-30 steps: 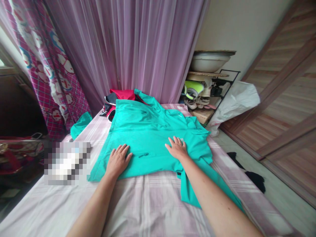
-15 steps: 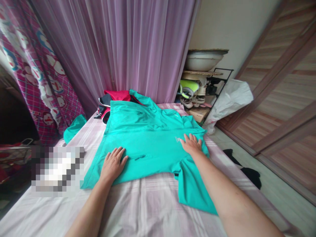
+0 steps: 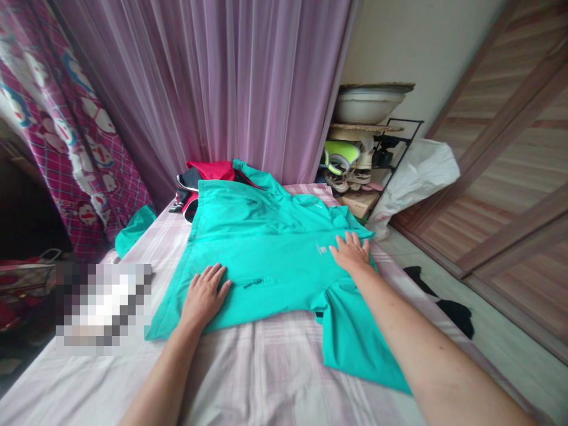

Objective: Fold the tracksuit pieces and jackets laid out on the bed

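A teal zip jacket [image 3: 266, 254] lies spread out on the bed, its hem to the left and its collar end to the right. My left hand [image 3: 205, 296] rests flat on the lower front near the hem, fingers stretched out, close to a zipped pocket [image 3: 254, 283]. Beside a small pale logo on the chest, my right hand [image 3: 350, 251] lies flat with its fingers spread. The near sleeve [image 3: 350, 343] runs toward me, partly hidden behind my right forearm. Neither hand grips the cloth.
Red and black clothing [image 3: 208, 171] is heaped behind the jacket on the checked bedsheet [image 3: 248, 378]. Another teal cloth [image 3: 135, 231] hangs at the left edge. A shoe rack [image 3: 355, 171], a white plastic bag [image 3: 419, 171] and a wooden wardrobe [image 3: 510, 160] stand on the right.
My right hand has slid slightly right and up across the chest, away from the logo. The near sleeve's end has shifted a little to the right. My left hand stays in place.
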{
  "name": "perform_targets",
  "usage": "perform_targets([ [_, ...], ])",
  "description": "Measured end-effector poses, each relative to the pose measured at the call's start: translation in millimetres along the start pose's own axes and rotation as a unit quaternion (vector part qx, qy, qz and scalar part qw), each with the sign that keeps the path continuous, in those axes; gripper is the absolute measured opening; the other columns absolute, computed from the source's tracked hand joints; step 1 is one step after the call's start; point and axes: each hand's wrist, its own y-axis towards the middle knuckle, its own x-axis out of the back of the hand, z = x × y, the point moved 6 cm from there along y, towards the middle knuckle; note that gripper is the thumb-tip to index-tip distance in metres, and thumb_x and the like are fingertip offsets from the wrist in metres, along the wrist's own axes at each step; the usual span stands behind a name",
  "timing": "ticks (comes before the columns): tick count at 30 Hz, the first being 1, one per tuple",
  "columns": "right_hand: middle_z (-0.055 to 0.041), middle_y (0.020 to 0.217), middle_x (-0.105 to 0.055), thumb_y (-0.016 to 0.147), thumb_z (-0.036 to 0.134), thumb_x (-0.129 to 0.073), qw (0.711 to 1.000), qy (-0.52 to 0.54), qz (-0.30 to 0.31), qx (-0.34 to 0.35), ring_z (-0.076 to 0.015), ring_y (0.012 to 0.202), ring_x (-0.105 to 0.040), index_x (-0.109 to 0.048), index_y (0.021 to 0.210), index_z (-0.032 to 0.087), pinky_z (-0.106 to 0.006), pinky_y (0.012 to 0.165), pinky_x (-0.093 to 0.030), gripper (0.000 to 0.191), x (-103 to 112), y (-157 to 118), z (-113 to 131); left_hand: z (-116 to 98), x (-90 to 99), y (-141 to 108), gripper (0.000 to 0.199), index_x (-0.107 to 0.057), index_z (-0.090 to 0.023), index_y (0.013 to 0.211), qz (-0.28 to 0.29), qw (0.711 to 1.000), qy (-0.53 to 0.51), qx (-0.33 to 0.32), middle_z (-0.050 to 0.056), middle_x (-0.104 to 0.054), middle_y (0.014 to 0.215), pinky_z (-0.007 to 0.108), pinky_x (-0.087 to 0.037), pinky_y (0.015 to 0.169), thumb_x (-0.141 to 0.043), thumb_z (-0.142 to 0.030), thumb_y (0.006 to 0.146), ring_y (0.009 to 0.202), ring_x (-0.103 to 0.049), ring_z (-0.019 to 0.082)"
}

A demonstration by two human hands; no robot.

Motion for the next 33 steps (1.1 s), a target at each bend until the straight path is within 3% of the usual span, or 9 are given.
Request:
perform_targets([
  [5, -0.0136, 0.161, -0.028, 0.098, 0.054, -0.018, 0.998, 0.034, 0.032, -0.034, -0.0289, 0.147, -0.023, -0.032, 0.155, 0.02, -0.056, 0.114, -0.023, 0.068, -10, 2, -10, 1, -2.4, 0, 0.051, -0.054, -0.023, 0.14, -0.006, 1.0, 0.002, 0.0, 0.007, -0.051, 0.149, 0.05, -0.032, 0.117, -0.04, -0.047, 0.097, 0.141, -0.042, 0.027],
  [13, -0.0179, 0.147, -0.046, 0.098, 0.044, -0.023, 0.997, 0.009, -0.077, -0.031, -0.031, 0.136, -0.035, -0.051, 0.142, 0.016, -0.055, 0.11, -0.025, 0.059, -5, -7, -4, 4, -4.5, 0, 0.051, -0.055, -0.026, 0.139, -0.02, 1.0, -0.004, -0.007, 0.006, -0.052, 0.148, 0.05, -0.034, 0.116, -0.04, -0.048, 0.096, 0.14, -0.043, 0.027],
  [17, -0.0178, 0.156, -0.035, 0.095, 0.036, -0.029, 0.99, -0.05, -0.128, 0.012, -0.032, 0.142, -0.026, -0.056, 0.137, 0.012, -0.055, 0.114, -0.015, 0.055, 5, -10, 1, 2, -2.5, 0, 0.051, -0.055, -0.025, 0.139, -0.017, 1.0, -0.002, -0.008, 0.007, -0.052, 0.148, 0.049, -0.034, 0.116, -0.04, -0.048, 0.097, 0.14, -0.043, 0.027],
  [20, -0.011, 0.162, -0.028, 0.096, 0.037, -0.027, 0.995, -0.054, -0.077, 0.03, -0.03, 0.147, -0.018, -0.049, 0.145, 0.019, -0.055, 0.116, -0.011, 0.056, 1, -4, -1, 2, -2.2, 0, 0.052, -0.054, -0.022, 0.14, -0.006, 1.0, 0.002, -0.006, 0.008, -0.051, 0.149, 0.05, -0.033, 0.116, -0.039, -0.047, 0.097, 0.141, -0.042, 0.028],
  [23, -0.0099, 0.162, -0.028, 0.098, 0.046, -0.022, 1.0, -0.021, -0.015, -0.007, -0.0302, 0.148, -0.018, -0.038, 0.152, 0.024, -0.055, 0.116, -0.012, 0.061, -7, 3, -9, 2, -2.8, 0, 0.052, -0.055, -0.023, 0.139, -0.012, 1.0, 0.001, -0.007, 0.008, -0.052, 0.148, 0.051, -0.034, 0.115, -0.04, -0.048, 0.097, 0.14, -0.043, 0.028],
  [33, -0.0113, 0.164, -0.021, 0.098, 0.052, -0.017, 0.997, 0.034, 0.055, -0.035, -0.0298, 0.149, -0.015, -0.025, 0.157, 0.026, -0.056, 0.114, -0.02, 0.065, -16, 12, -16, 5, -4.5, 0, 0.053, -0.055, -0.023, 0.139, -0.017, 1.0, 0.0, -0.01, 0.007, -0.052, 0.148, 0.049, -0.034, 0.115, -0.038, -0.05, 0.096, 0.14, -0.043, 0.028],
])
